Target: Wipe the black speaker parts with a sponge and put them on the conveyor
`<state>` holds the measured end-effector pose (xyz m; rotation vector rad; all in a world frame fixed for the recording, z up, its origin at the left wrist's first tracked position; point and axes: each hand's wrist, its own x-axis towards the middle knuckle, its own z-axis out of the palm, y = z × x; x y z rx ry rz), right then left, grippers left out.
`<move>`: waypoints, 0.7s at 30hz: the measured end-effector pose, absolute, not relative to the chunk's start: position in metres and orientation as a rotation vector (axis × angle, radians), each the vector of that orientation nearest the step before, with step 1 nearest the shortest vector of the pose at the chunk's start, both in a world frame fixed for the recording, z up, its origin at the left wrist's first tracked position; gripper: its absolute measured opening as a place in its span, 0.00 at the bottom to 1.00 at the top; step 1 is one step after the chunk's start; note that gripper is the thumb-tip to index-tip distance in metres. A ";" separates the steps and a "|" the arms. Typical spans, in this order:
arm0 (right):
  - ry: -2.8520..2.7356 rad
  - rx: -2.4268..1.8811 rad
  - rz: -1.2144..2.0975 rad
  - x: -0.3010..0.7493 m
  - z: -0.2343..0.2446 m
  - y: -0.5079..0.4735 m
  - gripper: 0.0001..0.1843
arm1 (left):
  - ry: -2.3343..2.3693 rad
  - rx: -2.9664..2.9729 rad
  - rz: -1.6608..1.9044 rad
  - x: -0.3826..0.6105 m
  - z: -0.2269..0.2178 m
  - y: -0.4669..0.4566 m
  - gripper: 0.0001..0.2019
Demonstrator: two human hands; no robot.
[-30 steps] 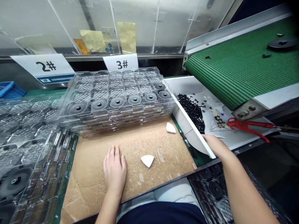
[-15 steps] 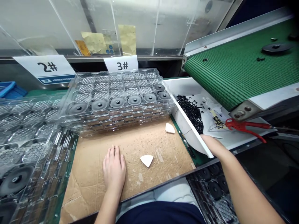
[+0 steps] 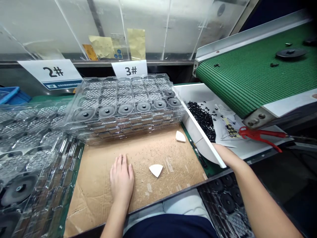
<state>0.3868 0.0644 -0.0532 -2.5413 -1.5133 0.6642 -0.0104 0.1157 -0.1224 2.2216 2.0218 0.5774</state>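
My left hand lies flat, palm down, on a brown cardboard sheet, holding nothing. To its right is a white wedge-shaped piece, and a second white piece rests farther back near the sheet's right edge. My right hand reaches over by the tilted wall of a white tray; that wall hides its fingers and whatever they touch. Inside the tray, close to this hand, is a heap of small black parts.
Stacked clear plastic trays hold round dark discs behind the cardboard. More clear trays stand at left. A green conveyor belt slopes above the white tray, and a red-handled air gun lies across its right side.
The view has shifted very slightly. Both hands keep the same places, and the white pieces have not moved.
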 end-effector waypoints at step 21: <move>-1.640 -2.613 0.726 0.380 -0.042 0.065 0.14 | 2.024 2.225 0.549 -0.010 -0.121 0.116 0.24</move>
